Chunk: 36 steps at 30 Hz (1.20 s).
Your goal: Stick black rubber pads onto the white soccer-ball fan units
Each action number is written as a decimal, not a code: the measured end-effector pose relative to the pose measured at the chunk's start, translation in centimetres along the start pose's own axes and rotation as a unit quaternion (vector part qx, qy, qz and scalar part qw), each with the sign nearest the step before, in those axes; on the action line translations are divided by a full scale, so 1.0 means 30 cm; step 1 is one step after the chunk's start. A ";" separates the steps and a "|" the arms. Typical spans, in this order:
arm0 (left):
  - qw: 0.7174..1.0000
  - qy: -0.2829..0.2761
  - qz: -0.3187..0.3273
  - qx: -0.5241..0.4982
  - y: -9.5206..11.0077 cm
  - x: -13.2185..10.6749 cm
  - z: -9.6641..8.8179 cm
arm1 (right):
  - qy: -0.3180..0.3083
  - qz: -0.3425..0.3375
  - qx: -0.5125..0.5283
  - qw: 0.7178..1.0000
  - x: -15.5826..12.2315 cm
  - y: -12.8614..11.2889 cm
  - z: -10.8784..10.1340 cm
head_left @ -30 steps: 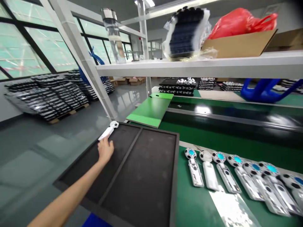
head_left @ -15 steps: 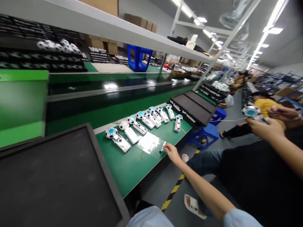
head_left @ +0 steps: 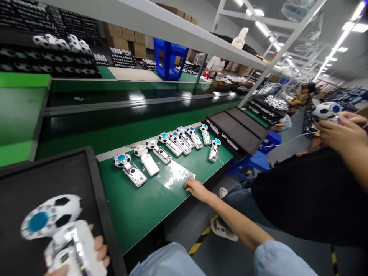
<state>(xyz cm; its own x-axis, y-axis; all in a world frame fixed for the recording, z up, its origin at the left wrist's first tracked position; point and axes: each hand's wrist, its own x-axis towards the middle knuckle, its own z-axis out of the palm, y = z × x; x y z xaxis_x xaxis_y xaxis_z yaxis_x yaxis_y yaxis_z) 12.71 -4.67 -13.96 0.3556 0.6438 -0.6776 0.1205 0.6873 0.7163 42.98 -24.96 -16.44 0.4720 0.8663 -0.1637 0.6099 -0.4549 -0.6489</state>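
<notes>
My left hand (head_left: 96,251) shows at the bottom left, fingers wrapped round the white handle of a football-patterned hand fan (head_left: 57,230) with a blue centre, held over a black tray (head_left: 94,180). My right hand (head_left: 197,188) lies at the front edge of the green bench (head_left: 143,207), fingers stretched out on a clear plastic sheet (head_left: 175,177), holding nothing. A row of several similar fans (head_left: 169,145) lies on the bench beyond it.
A co-worker in a black top sits close on my right, their hands (head_left: 337,134) holding another fan (head_left: 326,110) with a white cable. A dark conveyor belt (head_left: 129,111) runs behind the bench. More black trays (head_left: 238,128), a blue stool (head_left: 169,59) and a shelf overhead.
My left hand has come into view holding a fan over the black tray. My right hand slid left along the bench edge onto the clear sheet. The view swung right from the tray.
</notes>
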 end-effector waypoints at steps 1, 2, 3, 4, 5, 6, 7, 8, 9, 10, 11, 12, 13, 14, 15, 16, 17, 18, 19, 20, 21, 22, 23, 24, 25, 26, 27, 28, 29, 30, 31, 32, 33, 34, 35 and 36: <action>0.998 -0.014 -0.038 -0.043 0.005 -0.050 0.010 | 0.001 0.001 0.012 1.000 0.006 0.000 0.002; 0.994 -0.030 -0.069 -0.081 0.016 -0.100 0.028 | 0.003 0.002 0.025 1.000 0.010 -0.001 0.004; 0.989 -0.046 -0.085 -0.107 0.029 -0.146 0.052 | 0.007 0.003 0.041 0.999 0.010 -0.003 0.008; 0.988 -0.063 -0.083 -0.116 0.041 -0.187 0.079 | 0.012 0.005 0.059 0.998 0.007 -0.005 0.011; 0.988 -0.080 -0.073 -0.111 0.050 -0.220 0.105 | 0.019 0.008 0.078 0.997 0.003 -0.008 0.014; 0.989 -0.089 -0.056 -0.100 0.056 -0.244 0.130 | 0.026 0.013 0.098 0.995 -0.002 -0.011 0.016; 0.991 -0.100 -0.034 -0.086 0.057 -0.259 0.150 | 0.032 0.019 0.120 0.992 -0.006 -0.016 0.016; 0.991 -0.110 -0.006 -0.070 0.054 -0.265 0.165 | 0.037 0.025 0.143 0.989 -0.007 -0.024 0.017; 0.992 -0.116 0.023 -0.053 0.048 -0.265 0.174 | 0.038 0.031 0.166 0.985 -0.006 -0.038 0.017; 0.991 -0.116 0.050 -0.034 0.038 -0.261 0.178 | 0.034 0.034 0.189 0.981 -0.004 -0.060 0.019; 0.991 -0.113 0.074 -0.016 0.026 -0.255 0.177 | 0.026 0.035 0.211 0.977 -0.002 -0.094 0.022; 0.990 -0.111 0.093 0.001 0.013 -0.249 0.174 | 0.014 0.034 0.229 0.973 -0.001 -0.140 0.029; 0.988 -0.111 0.106 0.015 0.001 -0.243 0.169 | 0.001 0.030 0.243 0.969 -0.003 -0.197 0.037; 0.987 -0.112 0.115 0.027 -0.010 -0.240 0.162 | -0.013 0.027 0.260 0.965 -0.009 -0.264 0.047; 0.985 -0.116 0.121 0.038 -0.020 -0.238 0.156 | -0.032 0.022 0.278 0.960 -0.017 -0.338 0.056; 0.983 -0.121 0.128 0.050 -0.026 -0.237 0.150 | -0.054 0.016 0.296 0.953 -0.028 -0.415 0.065; 0.981 -0.125 0.138 0.063 -0.030 -0.238 0.144 | -0.080 0.007 0.318 0.945 -0.041 -0.490 0.070; 0.977 -0.127 0.152 0.076 -0.031 -0.240 0.139 | -0.104 -0.013 0.321 0.941 -0.054 -0.559 0.074; 0.974 -0.126 0.168 0.090 -0.031 -0.243 0.134 | -0.115 -0.042 0.305 0.944 -0.067 -0.618 0.075; 0.970 -0.124 0.184 0.102 -0.029 -0.247 0.130 | -0.117 -0.076 0.274 0.951 -0.080 -0.666 0.075; 0.966 -0.122 0.197 0.111 -0.027 -0.251 0.126 | -0.109 -0.116 0.229 0.960 -0.091 -0.701 0.074; 0.964 -0.122 0.207 0.117 -0.025 -0.254 0.124 | -0.094 -0.152 0.183 0.967 -0.100 -0.723 0.075; 0.961 -0.125 0.213 0.120 -0.023 -0.257 0.121 | -0.078 -0.183 0.144 0.969 -0.107 -0.736 0.078; 0.960 -0.132 0.217 0.122 -0.022 -0.260 0.119 | -0.065 -0.205 0.114 0.970 -0.113 -0.740 0.082; 0.958 -0.137 0.220 0.121 -0.021 -0.263 0.118 | -0.054 -0.220 0.095 0.969 -0.116 -0.739 0.089; 0.957 -0.140 0.222 0.120 -0.021 -0.265 0.116 | -0.047 -0.229 0.082 0.969 -0.119 -0.736 0.096; 0.957 -0.141 0.226 0.117 -0.020 -0.267 0.115 | -0.041 -0.232 0.074 0.969 -0.121 -0.732 0.103; 0.957 -0.140 0.228 0.115 -0.020 -0.269 0.114 | -0.037 -0.233 0.067 0.970 -0.123 -0.729 0.110; 0.957 -0.139 0.230 0.113 -0.020 -0.270 0.113 | -0.034 -0.233 0.060 0.970 -0.125 -0.728 0.115; 0.956 -0.140 0.230 0.112 -0.019 -0.272 0.112 | -0.032 -0.234 0.053 0.970 -0.127 -0.727 0.119; 0.956 -0.141 0.231 0.112 -0.019 -0.273 0.111 | -0.030 -0.235 0.047 0.970 -0.128 -0.728 0.121; 0.956 -0.142 0.231 0.113 -0.018 -0.274 0.110 | -0.029 -0.237 0.042 0.970 -0.130 -0.730 0.122; 0.955 -0.143 0.231 0.116 -0.018 -0.275 0.109 | -0.028 -0.239 0.038 0.970 -0.131 -0.732 0.122; 0.955 -0.145 0.231 0.120 -0.017 -0.275 0.108 | -0.028 -0.241 0.036 0.969 -0.132 -0.733 0.122; 0.954 -0.145 0.233 0.123 -0.017 -0.275 0.108 | -0.027 -0.243 0.034 0.969 -0.133 -0.734 0.122; 0.953 -0.146 0.234 0.126 -0.018 -0.275 0.108 | -0.026 -0.245 0.032 0.969 -0.134 -0.734 0.122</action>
<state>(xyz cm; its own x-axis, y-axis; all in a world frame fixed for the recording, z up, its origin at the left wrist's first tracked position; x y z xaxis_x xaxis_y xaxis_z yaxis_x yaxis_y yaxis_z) 12.73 -11.43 -8.22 0.6637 0.7136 -0.2244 0.0911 0.2206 0.9711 25.31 -17.65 -4.21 0.1015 0.9849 0.1400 0.7112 0.0265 -0.7025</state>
